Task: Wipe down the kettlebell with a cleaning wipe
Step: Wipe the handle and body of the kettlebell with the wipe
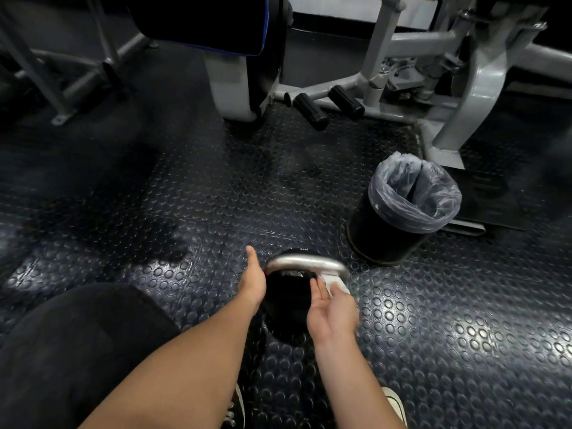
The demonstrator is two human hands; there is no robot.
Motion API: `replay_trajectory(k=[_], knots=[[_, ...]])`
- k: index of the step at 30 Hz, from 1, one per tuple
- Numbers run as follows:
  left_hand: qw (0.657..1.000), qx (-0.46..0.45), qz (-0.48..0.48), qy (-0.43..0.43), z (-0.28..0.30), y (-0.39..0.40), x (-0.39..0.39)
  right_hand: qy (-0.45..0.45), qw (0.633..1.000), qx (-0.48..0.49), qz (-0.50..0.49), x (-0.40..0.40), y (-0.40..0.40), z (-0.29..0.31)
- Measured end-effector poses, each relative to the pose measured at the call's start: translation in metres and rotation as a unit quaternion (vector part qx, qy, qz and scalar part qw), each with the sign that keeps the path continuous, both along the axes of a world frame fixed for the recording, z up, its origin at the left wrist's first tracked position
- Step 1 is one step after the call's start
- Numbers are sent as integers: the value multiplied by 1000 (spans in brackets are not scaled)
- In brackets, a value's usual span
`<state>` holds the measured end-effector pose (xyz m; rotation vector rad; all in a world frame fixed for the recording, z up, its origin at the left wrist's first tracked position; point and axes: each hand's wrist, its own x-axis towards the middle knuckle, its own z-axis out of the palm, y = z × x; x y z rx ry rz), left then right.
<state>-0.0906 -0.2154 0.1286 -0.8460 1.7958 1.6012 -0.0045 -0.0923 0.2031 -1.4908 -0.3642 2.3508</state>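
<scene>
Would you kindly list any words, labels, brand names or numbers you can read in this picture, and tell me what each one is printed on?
Small pale marking on top of the black kettlebell, just beyond its silver handle: too small and blurred to read.
White cleaning wipe: no print visible.
Lined bin: no label visible.
Grey gym machine: no legible text.
So nothing here can be read with confidence.

Open studded floor (192, 193) left of and beyond the kettlebell (291, 301), plenty of room there. Right side is tighter: the lined bin (402, 212) stands near it. Farther back, machine frame (464, 97) and black pegs (328, 106) block the way. A knee (77, 345) crowds the near left, possibly touching nothing
</scene>
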Motion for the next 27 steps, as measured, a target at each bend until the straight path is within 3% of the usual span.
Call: replay_trajectory(k=[27], knots=[[1000,-12,10,0,5,2,1,8,1000,-22,-14,0,9,-10]])
